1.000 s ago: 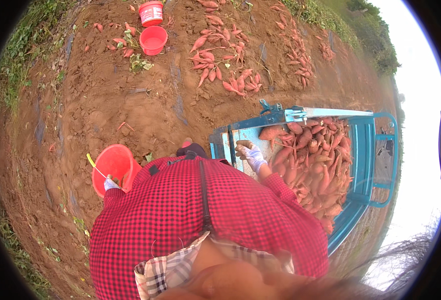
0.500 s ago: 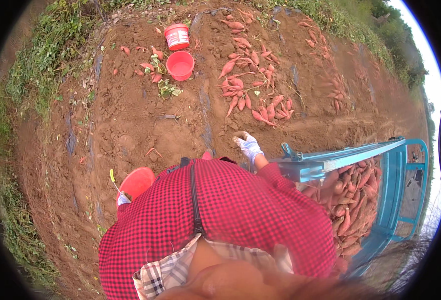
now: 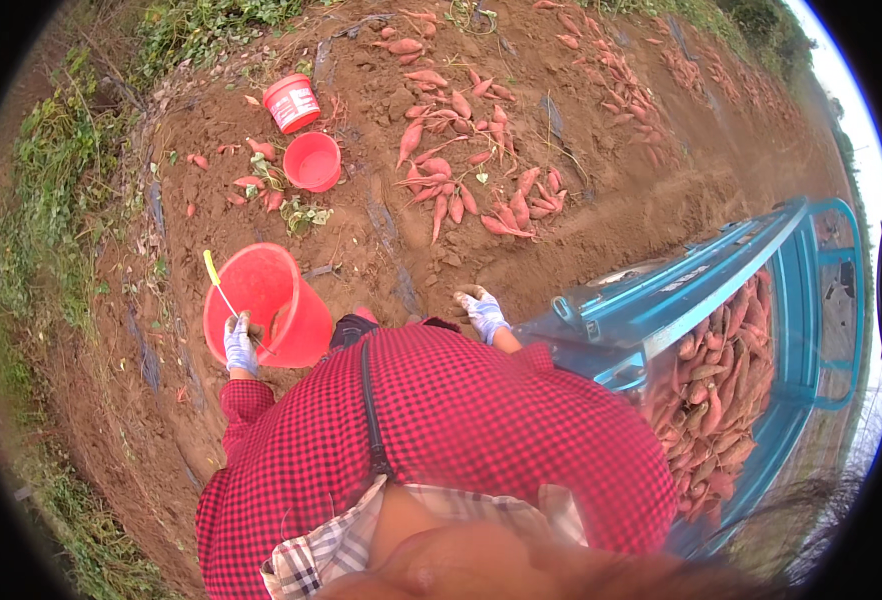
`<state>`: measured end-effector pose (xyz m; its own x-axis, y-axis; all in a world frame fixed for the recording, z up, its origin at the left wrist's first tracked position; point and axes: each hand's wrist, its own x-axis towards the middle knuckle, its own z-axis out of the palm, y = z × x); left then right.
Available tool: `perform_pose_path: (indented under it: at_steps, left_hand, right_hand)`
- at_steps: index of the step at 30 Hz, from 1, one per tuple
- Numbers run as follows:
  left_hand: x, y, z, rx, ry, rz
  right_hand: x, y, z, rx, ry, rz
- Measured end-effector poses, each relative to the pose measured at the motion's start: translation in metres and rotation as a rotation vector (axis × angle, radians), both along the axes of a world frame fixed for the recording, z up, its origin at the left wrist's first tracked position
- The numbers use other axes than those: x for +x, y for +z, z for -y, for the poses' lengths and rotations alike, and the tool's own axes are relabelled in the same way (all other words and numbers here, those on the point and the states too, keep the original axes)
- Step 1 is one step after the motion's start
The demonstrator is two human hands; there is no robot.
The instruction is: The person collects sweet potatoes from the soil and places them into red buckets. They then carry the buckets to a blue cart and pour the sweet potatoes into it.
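Note:
My left hand point(image 3: 240, 343), in a soiled white glove, is closed at the near rim of a large red bucket point(image 3: 306, 318). A thin metal-shafted tool with a yellow handle point(image 3: 212, 268) sticks up from the same hand; its working end is hard to make out. The bucket is tilted, its mouth toward the left, and part of its inside shows. My right hand point(image 3: 482, 312), also gloved and dirty at the fingers, hangs over the soil beside the blue cart's corner. Its fingers are loosely bent and apart, with nothing visible in them.
A blue metal cart point(image 3: 681, 300) full of sweet potatoes point(image 3: 711, 400) stands at my right. Loose sweet potatoes point(image 3: 441, 190) lie in rows ahead. Two smaller red buckets point(image 3: 312, 162) are on the soil at the far left, near strips of dark film and cut vines point(image 3: 56, 170).
My left hand has swung forward and out from beside my body, bringing the large bucket and the yellow-handled tool with it. The view has shifted; my right hand stays near the cart.

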<state>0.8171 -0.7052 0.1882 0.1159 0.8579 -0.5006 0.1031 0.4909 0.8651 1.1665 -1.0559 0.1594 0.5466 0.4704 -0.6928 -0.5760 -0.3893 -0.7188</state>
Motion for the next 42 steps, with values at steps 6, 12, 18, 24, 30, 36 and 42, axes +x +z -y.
perform_pose_path:
  at_steps: [6,12,18,24,30,36,42]
  left_hand:
    - [0.13,0.034,-0.033,0.043,-0.471,0.153]
    - [0.218,0.083,-0.036,-0.038,-0.84,0.274]
    - [0.259,0.093,-0.026,0.007,-1.285,0.316]
    - [0.29,0.027,-0.066,0.331,-0.995,0.242]
    - [0.203,-0.035,-0.178,0.058,-0.676,-0.264]
    - [0.047,-0.097,-0.194,-0.264,-0.392,-0.261]
    - [-0.018,-0.144,-0.159,-0.434,-0.352,-0.452]
  right_hand:
    - [0.0,0.014,-0.034,0.009,-0.128,-0.059]
    - [0.014,0.043,-0.129,0.114,-0.132,-0.083]
    - [0.023,0.01,-0.166,0.31,-0.574,-0.215]
    - [0.04,-0.033,-0.128,0.149,-0.826,-0.173]
    - [0.084,-0.069,-0.106,-0.156,-0.849,-0.065]
    - [0.126,-0.1,-0.036,-0.353,-1.168,-0.13]
    - [0.22,-0.102,0.016,-0.072,-1.446,-0.166]
